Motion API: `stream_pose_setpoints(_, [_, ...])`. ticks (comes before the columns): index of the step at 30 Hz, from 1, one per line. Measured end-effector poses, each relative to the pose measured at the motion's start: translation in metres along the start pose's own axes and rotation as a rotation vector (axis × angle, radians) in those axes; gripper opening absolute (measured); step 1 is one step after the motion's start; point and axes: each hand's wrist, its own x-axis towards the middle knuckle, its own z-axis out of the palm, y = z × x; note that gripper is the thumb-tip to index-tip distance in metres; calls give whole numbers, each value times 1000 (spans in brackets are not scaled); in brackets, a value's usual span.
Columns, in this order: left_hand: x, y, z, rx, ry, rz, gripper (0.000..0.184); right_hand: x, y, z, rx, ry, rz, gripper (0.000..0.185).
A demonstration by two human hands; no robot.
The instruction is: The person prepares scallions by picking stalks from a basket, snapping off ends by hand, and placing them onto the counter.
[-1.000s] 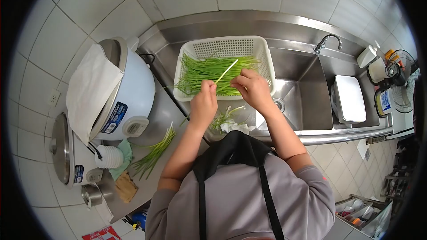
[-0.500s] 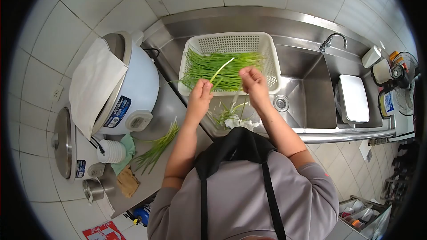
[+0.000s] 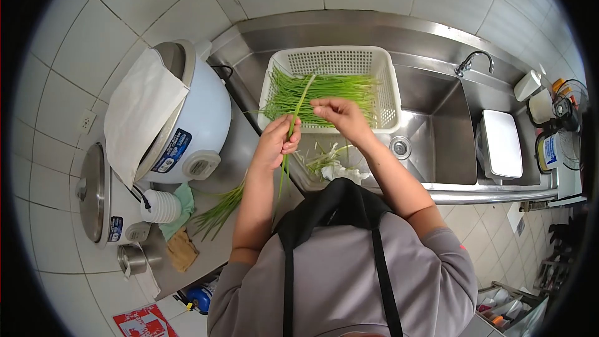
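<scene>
My left hand [image 3: 278, 141] is closed around a green onion [image 3: 304, 97], its pale end pointing up and its green leaves hanging below my fist. Just to the right, my right hand [image 3: 342, 117] reaches toward the stalk with its fingers slightly apart, and nothing shows between them. Behind both hands, a white perforated basket [image 3: 393, 100] holds many green onions [image 3: 337, 90] laid lengthwise. Pale and green trimmings [image 3: 326, 157] lie in the sink below the basket, beside crumpled white scraps [image 3: 345, 173].
More green onions [image 3: 221, 209] lie on the steel counter at left, near a green cloth [image 3: 183, 209] and a brown cloth [image 3: 181, 251]. A large rice cooker [image 3: 203, 118] stands behind them. At right are a sink basin [image 3: 430, 143], a faucet [image 3: 475, 59] and a white-lidded container [image 3: 502, 143].
My right hand has moved left and opened, and the thin strand hanging below it is gone. In my left hand the green onion now stands more upright.
</scene>
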Motion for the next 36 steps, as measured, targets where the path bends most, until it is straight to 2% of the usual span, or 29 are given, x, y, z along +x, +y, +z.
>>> stream_pose_setpoints(1, [1, 0, 0, 18, -13, -19, 23, 0, -22, 3, 36, 28, 16, 21])
stream_pose_setpoints(4, [2, 1, 7, 42, -28, -60, 27, 10, -40, 0, 177, 42, -117, 17])
stream_pose_setpoints(6, [2, 6, 19, 23, -15, -62, 30, 21, -34, -2, 108, 24, -159, 11])
stream_pose_setpoints(9, [2, 12, 29, 59, -49, 47, 32, 27, -38, 2, 43, -75, -177, 11])
stream_pose_setpoints(11, [4, 15, 31, 254, -46, 122, 31, 28, -37, 6, 33, -195, -127, 14])
stream_pose_setpoints(12, [6, 17, 31, 350, -41, 154, 30, 25, -41, 9, 109, -140, -100, 16])
stream_pose_setpoints(14, [9, 32, 34, 345, -30, 161, 26, 22, -62, 15, 256, -30, -51, 21])
stream_pose_setpoints(15, [9, 40, 37, 336, 4, 196, 26, 23, -68, 14, 299, -23, 47, 26])
stream_pose_setpoints(19, [14, 67, 44, 251, 83, 380, 26, 29, -56, 7, 519, -223, 1, 24])
stream_pose_setpoints(20, [15, 71, 46, 229, 88, 429, 26, 29, -58, 8, 548, -216, -14, 24])
stream_pose_setpoints(22, [19, 74, 50, 263, 132, 411, 20, 28, -69, 11, 607, -197, -48, 24])
stream_pose_setpoints(26, [32, 62, 58, 376, 217, 371, 16, 35, -76, 10, 424, -94, -128, 35])
stream_pose_setpoints(28, [38, 56, 64, 423, 228, 369, 18, 37, -76, 9, 323, -53, -153, 41])
stream_pose_setpoints(34, [50, 55, 67, 524, 217, 222, 27, 46, -81, 9, 409, -114, -64, 51])
stream_pose_setpoints(36, [51, 58, 69, 506, 204, 248, 26, 51, -73, 12, 364, 2, -132, 54])
